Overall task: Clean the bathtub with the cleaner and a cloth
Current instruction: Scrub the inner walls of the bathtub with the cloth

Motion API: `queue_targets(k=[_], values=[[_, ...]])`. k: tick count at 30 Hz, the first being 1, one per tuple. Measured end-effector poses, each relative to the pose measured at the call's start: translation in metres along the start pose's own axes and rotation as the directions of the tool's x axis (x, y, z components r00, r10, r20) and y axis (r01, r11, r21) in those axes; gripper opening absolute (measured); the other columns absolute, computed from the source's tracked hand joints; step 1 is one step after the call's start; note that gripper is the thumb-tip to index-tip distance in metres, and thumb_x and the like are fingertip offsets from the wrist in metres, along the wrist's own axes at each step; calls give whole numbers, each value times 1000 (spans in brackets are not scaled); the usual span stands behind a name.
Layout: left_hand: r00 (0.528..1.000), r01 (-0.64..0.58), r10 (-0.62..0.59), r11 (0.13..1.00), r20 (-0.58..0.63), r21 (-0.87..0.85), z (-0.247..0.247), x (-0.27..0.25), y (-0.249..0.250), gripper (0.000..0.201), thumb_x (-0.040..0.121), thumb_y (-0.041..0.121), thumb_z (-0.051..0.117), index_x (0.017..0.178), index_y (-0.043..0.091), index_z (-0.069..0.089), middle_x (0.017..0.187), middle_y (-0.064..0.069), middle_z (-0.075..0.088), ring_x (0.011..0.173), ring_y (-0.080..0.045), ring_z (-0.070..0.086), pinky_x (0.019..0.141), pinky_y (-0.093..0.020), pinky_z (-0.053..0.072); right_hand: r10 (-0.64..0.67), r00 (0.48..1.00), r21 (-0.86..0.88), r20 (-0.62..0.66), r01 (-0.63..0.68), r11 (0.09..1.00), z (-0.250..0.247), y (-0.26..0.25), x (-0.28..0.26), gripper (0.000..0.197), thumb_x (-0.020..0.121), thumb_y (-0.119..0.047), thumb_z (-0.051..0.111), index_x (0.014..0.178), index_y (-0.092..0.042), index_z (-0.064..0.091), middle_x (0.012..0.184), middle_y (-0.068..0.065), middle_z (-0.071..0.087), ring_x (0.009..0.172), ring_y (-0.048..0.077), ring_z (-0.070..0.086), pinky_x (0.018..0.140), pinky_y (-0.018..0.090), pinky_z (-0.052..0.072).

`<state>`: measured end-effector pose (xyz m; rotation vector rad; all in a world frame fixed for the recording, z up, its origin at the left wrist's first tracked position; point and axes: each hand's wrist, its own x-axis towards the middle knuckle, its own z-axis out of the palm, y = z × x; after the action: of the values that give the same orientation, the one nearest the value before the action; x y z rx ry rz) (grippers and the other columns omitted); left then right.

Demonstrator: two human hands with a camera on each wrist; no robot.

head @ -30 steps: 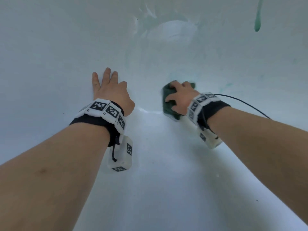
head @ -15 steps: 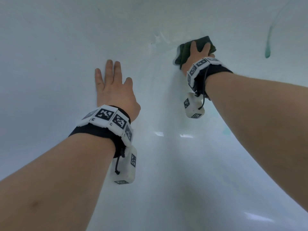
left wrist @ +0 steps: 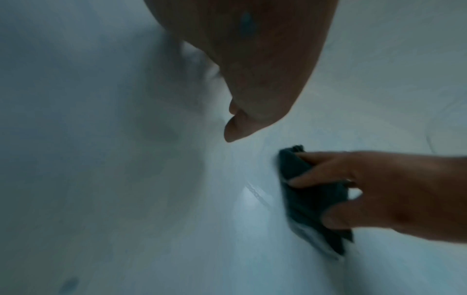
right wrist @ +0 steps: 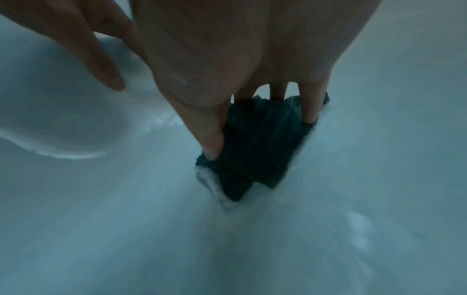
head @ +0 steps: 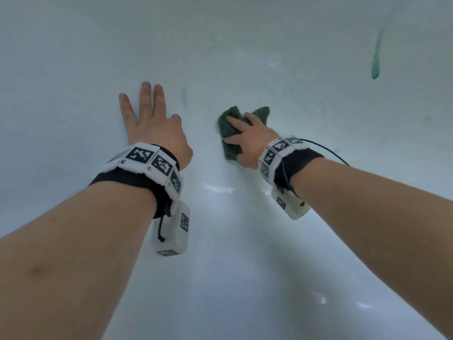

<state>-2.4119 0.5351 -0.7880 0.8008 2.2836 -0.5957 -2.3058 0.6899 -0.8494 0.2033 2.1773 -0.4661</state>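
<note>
Green cloth [head: 230,136], one; two hands in bathtub [head: 73,57].

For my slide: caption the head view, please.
Right hand presses green cloth on bathtub; left hand braces flat.

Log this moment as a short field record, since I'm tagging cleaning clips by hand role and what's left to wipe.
left hand: flat on the bathtub wall, fingers straight, holds nothing
right hand: presses the cloth on the tub surface, fingers spread over it
cloth: dark green, bunched, foam at its edge in the right wrist view
green cleaner streak: upper right wall, not yet wiped
cleaner bottle: not in view
</note>
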Motion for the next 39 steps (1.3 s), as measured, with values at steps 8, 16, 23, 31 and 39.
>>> queue_targets(k=[8,16,23,31,39], values=[[998,7,-7,1000,57,-3,15,-7,14,47,85,27,47,131,19,53,161,-11,-8,146,-29,-18,111,-58,-17,484,872,88,-67,-478,874,-23,71,-7,74,91,-33,49,150,-34,4,158,8,-6,137,43,16,112,49,24],[1000,-23,23,1000,-9,-3,16,-16,-2,59,84,21,50,140,9,38,161,-8,-5,148,-24,-13,114,-49,-15,128,978,11,-164,-128,992,-70,-26,44,71,95,-36,46,152,-29,5,159,8,-6,142,38,10,112,48,19],[999,-35,36,994,-10,104,20,-23,-14,60,86,26,54,142,14,38,159,-14,-17,145,-31,-20,113,-50,-17,-196,980,-148,19,197,969,12,-50,4,59,90,-38,50,144,-40,27,158,-3,-3,138,37,15,103,46,33],[999,-39,36,995,34,87,15,-30,-11,70,90,64,40,145,20,38,159,-13,-16,145,-31,-20,113,-54,-16,161,986,-88,31,-158,983,27,38,-44,66,90,-31,54,145,-44,19,158,-4,-9,139,37,13,104,50,35],[975,35,-57,994,215,105,23,-33,11,60,89,57,43,135,21,51,159,-10,-19,143,-34,-25,107,-66,-13,348,937,30,39,-349,937,4,17,-17,70,88,-43,52,147,-41,13,157,7,-13,134,47,22,104,61,30]])
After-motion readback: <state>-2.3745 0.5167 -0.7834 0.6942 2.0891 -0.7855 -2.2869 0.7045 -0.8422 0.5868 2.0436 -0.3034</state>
